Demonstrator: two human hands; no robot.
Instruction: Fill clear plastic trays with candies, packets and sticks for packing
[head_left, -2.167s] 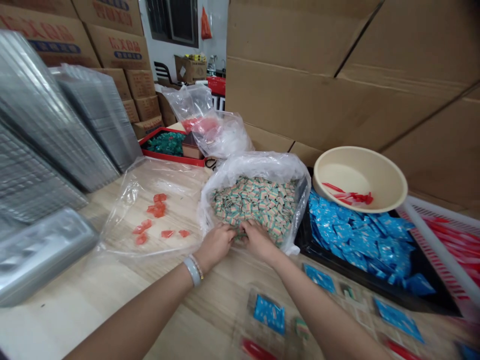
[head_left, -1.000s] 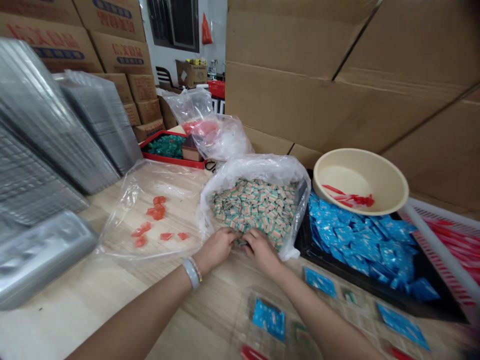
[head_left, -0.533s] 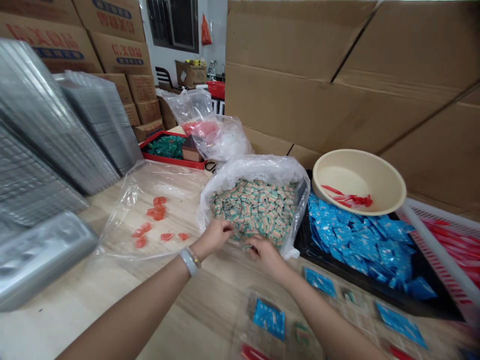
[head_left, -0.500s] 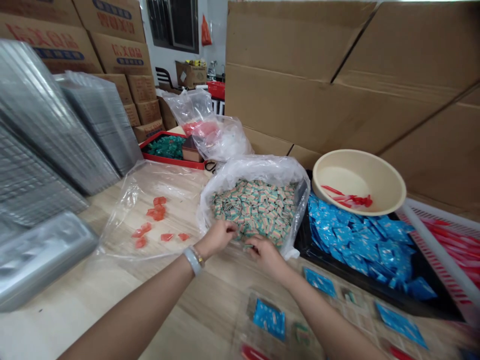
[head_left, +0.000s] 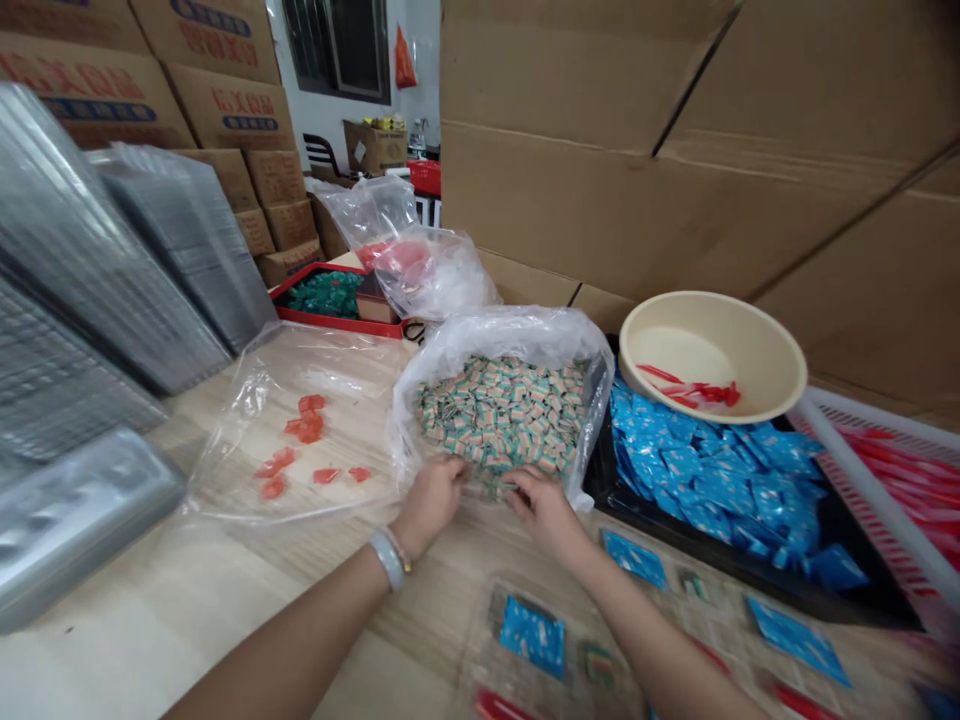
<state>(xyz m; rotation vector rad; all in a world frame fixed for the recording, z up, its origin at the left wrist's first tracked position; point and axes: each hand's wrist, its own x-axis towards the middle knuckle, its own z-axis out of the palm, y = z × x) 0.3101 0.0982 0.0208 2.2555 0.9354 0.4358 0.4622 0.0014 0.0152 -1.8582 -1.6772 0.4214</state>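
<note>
A container lined with a white plastic bag [head_left: 592,480] is full of small flat packets [head_left: 510,410] striped in green, orange and cream. At its near left rim is my left hand [head_left: 431,500], a bracelet on the wrist, fingers pressed together; whatever they pinch is too small to make out. My right hand [head_left: 544,510] reaches over the near edge a little to the right, its fingertips curled down among the packets. What lies between those fingers is hidden. Closest to my right forearm are clear compartment trays [head_left: 469,640] holding blue sachets [head_left: 532,636] and red pieces.
Right of the packets, a black tray [head_left: 750,565] holds blue sachets under a cream basin [head_left: 712,350]. A white basket [head_left: 877,490] with red sticks stands beyond. Orange pieces [head_left: 306,428] lie on clear plastic at left, near stacked clear trays [head_left: 97,240]. Cardboard boxes [head_left: 232,105] stand behind.
My left hand has shifted slightly left and down. My right hand has moved slightly, fingers now over the packets at the near edge. The view has turned a little.
</note>
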